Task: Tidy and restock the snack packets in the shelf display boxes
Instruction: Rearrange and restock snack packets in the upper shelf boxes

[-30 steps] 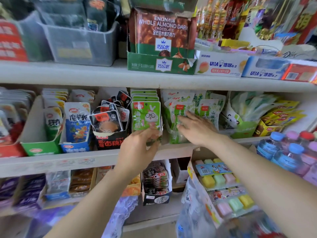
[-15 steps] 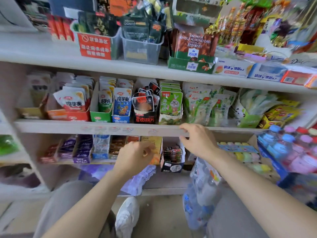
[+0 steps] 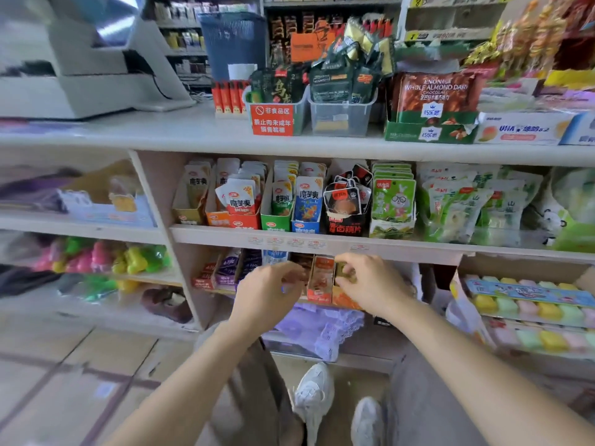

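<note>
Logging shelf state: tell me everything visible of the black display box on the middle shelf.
The black display box looks like cardboard, with white lettering on its front. It stands upright at the middle shelf's front edge, between a blue box and a box of green rabbit packets. Its black-edged packets fan out unevenly, some tilted. Neither the left hand nor the right hand touches it.
</note>
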`<move>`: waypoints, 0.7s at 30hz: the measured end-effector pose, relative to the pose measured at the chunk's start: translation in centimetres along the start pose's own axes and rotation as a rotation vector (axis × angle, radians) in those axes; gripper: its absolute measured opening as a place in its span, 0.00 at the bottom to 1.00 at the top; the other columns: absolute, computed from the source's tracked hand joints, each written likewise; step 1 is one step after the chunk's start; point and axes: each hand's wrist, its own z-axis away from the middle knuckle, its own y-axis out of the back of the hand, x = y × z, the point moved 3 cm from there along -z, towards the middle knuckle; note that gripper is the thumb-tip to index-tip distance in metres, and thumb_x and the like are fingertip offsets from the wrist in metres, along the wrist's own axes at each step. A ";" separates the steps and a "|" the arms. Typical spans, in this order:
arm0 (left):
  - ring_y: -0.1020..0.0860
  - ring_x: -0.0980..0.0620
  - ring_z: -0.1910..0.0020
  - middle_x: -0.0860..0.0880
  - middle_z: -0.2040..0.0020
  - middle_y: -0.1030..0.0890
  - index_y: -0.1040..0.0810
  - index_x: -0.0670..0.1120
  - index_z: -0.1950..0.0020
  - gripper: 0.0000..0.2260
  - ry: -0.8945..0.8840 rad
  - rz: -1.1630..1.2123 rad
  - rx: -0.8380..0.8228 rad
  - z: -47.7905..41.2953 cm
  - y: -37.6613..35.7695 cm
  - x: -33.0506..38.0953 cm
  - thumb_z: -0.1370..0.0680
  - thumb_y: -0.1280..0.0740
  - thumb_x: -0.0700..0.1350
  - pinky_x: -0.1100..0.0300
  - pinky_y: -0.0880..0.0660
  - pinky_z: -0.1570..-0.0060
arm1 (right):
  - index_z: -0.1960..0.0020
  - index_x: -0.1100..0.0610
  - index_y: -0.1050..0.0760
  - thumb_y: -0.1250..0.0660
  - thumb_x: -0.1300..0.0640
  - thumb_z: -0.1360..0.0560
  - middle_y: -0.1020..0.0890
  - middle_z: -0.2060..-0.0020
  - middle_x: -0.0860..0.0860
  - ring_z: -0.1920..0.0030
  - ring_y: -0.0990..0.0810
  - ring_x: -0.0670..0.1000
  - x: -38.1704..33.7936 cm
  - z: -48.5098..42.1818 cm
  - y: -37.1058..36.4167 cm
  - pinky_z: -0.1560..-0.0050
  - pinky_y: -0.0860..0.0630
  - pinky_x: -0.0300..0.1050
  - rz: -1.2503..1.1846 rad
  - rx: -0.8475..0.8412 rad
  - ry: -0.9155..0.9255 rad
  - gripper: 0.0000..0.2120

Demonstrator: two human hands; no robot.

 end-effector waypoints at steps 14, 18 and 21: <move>0.17 0.56 0.55 0.58 0.58 0.16 0.16 0.53 0.40 0.12 0.259 -0.031 0.065 -4.7 6.2 -5.3 0.23 0.28 0.50 0.59 0.21 0.50 | 0.33 0.49 0.23 0.31 0.50 0.22 0.15 0.51 0.45 0.54 0.17 0.49 -2.6 -4.6 -4.5 0.54 0.18 0.50 -0.221 0.033 0.118 0.17; 0.17 0.61 0.55 0.60 0.57 0.15 0.17 0.55 0.41 0.10 0.368 0.176 0.189 -6.3 6.3 -9.3 0.23 0.28 0.50 0.55 0.19 0.46 | 0.29 0.50 0.27 0.32 0.51 0.21 0.19 0.37 0.47 0.41 0.20 0.51 -4.9 -7.6 -6.0 0.42 0.22 0.48 -0.219 0.055 0.175 0.21; 0.18 0.65 0.56 0.62 0.56 0.17 0.19 0.56 0.43 0.09 0.387 0.293 0.268 -8.0 6.1 -11.9 0.22 0.28 0.49 0.53 0.18 0.46 | 0.26 0.52 0.30 0.32 0.53 0.21 0.23 0.34 0.47 0.36 0.24 0.50 -7.2 -10.9 -6.8 0.39 0.29 0.43 -0.219 0.088 0.238 0.24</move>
